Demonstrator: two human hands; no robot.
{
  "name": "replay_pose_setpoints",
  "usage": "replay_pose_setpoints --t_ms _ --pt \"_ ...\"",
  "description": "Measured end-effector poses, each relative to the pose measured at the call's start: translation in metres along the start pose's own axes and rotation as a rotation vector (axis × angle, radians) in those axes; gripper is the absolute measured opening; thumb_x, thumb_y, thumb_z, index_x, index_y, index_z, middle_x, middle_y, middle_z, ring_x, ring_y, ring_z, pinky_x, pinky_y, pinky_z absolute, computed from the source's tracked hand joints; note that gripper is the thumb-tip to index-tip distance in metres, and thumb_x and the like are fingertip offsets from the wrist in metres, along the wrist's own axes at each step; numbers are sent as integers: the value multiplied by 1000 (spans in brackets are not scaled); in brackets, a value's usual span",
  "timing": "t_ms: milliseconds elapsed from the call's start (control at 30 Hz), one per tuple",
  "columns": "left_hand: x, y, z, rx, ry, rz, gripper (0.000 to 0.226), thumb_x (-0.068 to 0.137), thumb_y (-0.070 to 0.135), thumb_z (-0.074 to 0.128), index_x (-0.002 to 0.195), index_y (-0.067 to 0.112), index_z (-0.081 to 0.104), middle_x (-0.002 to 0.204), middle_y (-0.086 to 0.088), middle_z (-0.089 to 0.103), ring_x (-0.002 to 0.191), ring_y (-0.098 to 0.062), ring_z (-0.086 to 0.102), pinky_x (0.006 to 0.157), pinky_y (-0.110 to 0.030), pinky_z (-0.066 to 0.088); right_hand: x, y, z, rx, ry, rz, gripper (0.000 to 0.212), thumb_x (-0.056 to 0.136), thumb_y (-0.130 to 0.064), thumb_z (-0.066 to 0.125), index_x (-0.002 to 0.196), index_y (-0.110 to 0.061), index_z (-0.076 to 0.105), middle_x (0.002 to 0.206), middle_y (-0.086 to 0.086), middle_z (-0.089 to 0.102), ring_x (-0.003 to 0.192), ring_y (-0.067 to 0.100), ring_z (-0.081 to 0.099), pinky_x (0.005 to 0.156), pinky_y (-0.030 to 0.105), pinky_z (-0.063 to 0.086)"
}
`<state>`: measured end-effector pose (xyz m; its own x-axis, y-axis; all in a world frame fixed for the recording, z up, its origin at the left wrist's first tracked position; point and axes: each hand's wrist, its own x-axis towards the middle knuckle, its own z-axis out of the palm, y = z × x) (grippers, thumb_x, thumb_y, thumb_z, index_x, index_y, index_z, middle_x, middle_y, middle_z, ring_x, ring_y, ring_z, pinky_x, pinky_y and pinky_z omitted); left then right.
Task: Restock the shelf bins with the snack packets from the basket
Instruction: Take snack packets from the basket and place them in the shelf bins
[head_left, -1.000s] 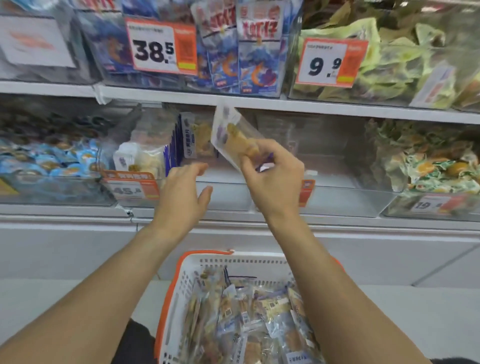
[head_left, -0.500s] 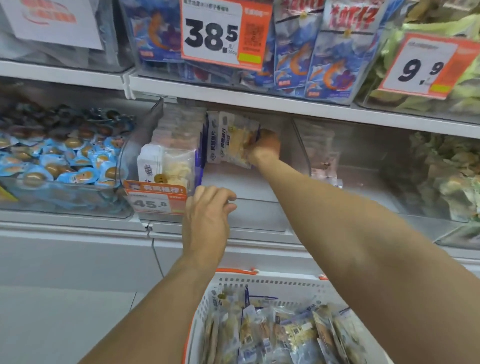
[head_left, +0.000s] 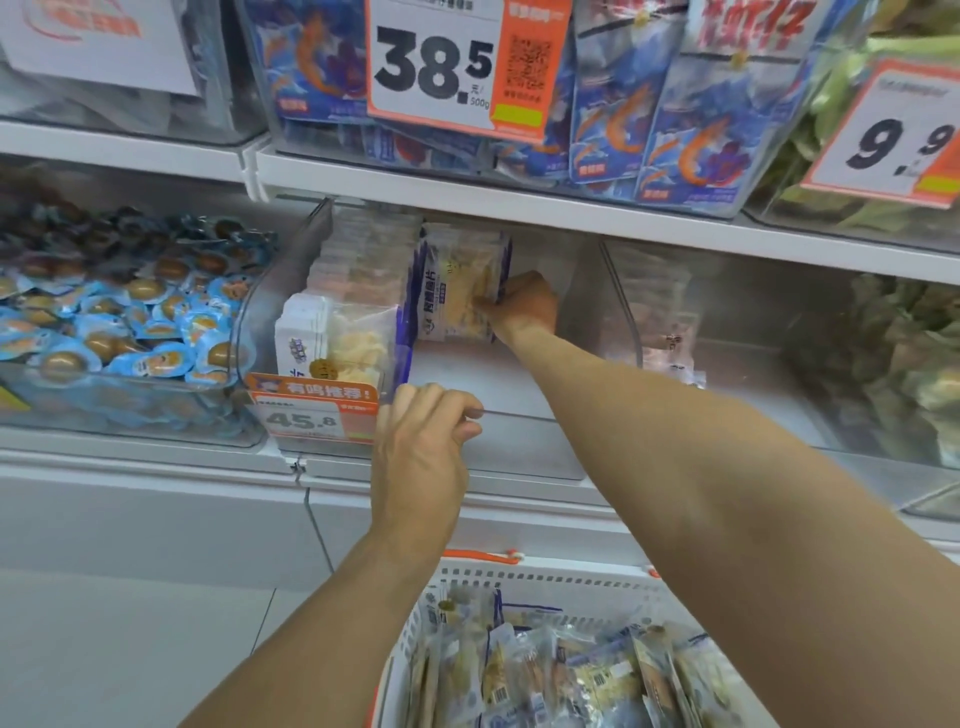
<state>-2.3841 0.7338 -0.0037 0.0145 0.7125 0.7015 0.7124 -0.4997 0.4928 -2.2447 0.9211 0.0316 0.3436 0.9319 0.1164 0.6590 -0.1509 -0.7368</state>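
My right hand (head_left: 522, 306) reaches deep into the clear shelf bin (head_left: 524, 447) and grips a white-and-purple snack packet (head_left: 460, 283), standing it upright against a row of like packets (head_left: 337, 338) at the bin's left. My left hand (head_left: 423, 447) rests on the bin's front rim with fingers curled over the edge, beside the orange 45.8 price tag (head_left: 311, 410). Below, the white basket with orange rim (head_left: 519, 574) holds several more clear packets (head_left: 545, 670).
A bin of blue-wrapped egg snacks (head_left: 104, 322) stands to the left. A clear bin with green packets (head_left: 893, 364) is to the right. The upper shelf (head_left: 467, 200) carries blue shrimp bags (head_left: 675, 130) and price cards 38.5 and 9.9, overhanging the bin.
My right hand has carried the packet from in front of the shelf deep into the bin and set it against the row. My left hand moved onto the bin's front rim.
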Motion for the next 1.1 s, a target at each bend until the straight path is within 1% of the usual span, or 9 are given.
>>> replay_pose_setpoints --t_ms 133,333,400,533,633,733,800,967,1100 --pt "0 -1 0 -6 -5 -8 18 81 0 76 89 14 68 83 4 63 85 -18 46 74 -36 36 -19 -17 -17 -3 51 -126 32 84 -15 69 113 -4 59 114 12 66 106 28 64 88 36 55" --pt "-3 21 -15 4 -6 32 22 84 -1 68 106 4 65 106 -11 60 103 -28 50 90 -41 44 -144 -24 -93 194 77 -905 14 75 7 62 80 -6 64 81 4 60 68 14 54 64 21 45" --pt "-11 35 -14 -37 -28 90 17 84 0 63 100 4 62 100 -12 57 97 -27 48 82 -36 41 -189 9 -108 211 82 -977 14 74 12 62 77 -2 61 79 9 57 65 18 51 60 22 41" --pt "-78 52 25 75 -740 -107 16 82 9 53 95 13 60 91 -9 66 88 -33 61 67 -39 47 -260 116 -89 215 62 -600 13 71 4 60 74 -8 55 73 2 51 60 16 46 57 25 38" --pt "-182 41 55 270 -1175 -435 33 90 14 55 123 9 59 115 -17 62 102 -32 62 77 -36 53 -307 199 -50 94 -239 -151 13 79 -7 61 74 -17 57 73 -2 57 63 15 53 61 33 47" --pt "-272 31 62 303 -1116 -593 78 90 31 63 156 26 21 162 -15 11 145 -34 29 105 -37 43 -357 252 -30 -8 -537 119 21 88 -6 60 71 -18 58 68 0 59 64 17 56 61 26 47" --pt "-298 36 62 362 -1091 -588 80 91 34 63 156 26 18 165 -14 -13 153 -34 3 118 -41 29 -389 279 -22 -53 -685 215 12 86 -8 58 75 -11 64 71 3 61 71 22 59 66 30 49" --pt "-290 31 72 400 -1116 -633 88 87 36 67 157 20 17 166 -17 -2 151 -37 1 123 -47 16 -422 320 -14 -127 -816 436 14 86 -19 64 80 -10 71 80 9 70 78 21 63 72 32 55" --pt "-278 35 67 370 -1014 -657 64 83 18 68 143 11 47 139 -17 54 133 -34 39 107 -44 40 -414 311 -23 -40 -761 516 33 90 -13 56 58 -19 50 62 -2 51 63 13 46 55 20 38"
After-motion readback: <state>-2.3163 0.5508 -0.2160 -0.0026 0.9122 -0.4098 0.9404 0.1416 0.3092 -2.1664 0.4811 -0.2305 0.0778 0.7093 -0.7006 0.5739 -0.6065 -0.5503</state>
